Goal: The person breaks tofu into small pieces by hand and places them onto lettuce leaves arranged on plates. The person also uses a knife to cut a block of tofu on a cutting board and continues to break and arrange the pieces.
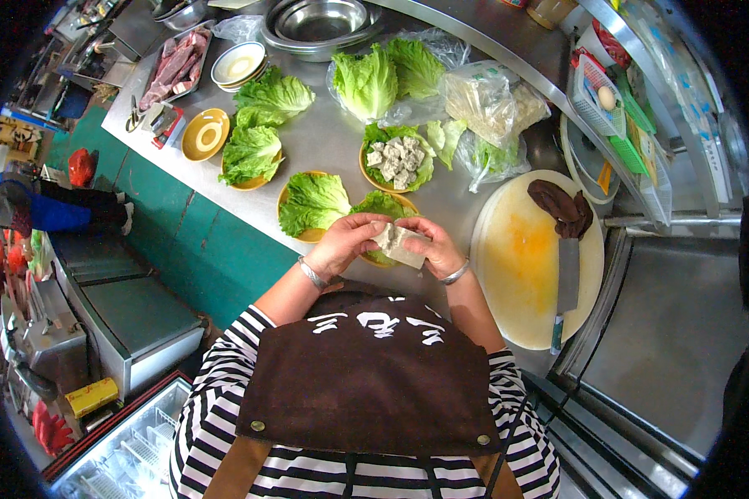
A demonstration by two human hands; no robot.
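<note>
My left hand (pixel 349 241) grips one end of a pale grey, crumbly block (pixel 407 247), perhaps frozen tofu, and my right hand (pixel 435 246) holds its larger part. A crack or tear shows between my fingers. Beneath the block is a yellow bowl lined with a lettuce leaf (pixel 381 204), partly hidden by my hands. Just beyond it, another lettuce-lined bowl holds several rough pale chunks (pixel 399 159). To the left stands a yellow bowl with only lettuce (pixel 313 201) visible in it.
A round cutting board (pixel 515 262) at right carries a cleaver (pixel 568 274) and a dark cloth (pixel 558 203). Bagged pale blocks (pixel 484 100), lettuce (pixel 365 84), stacked plates (pixel 238 63), an empty yellow bowl (pixel 205 135), a meat tray (pixel 175 65) and steel basins (pixel 321 25) lie farther back.
</note>
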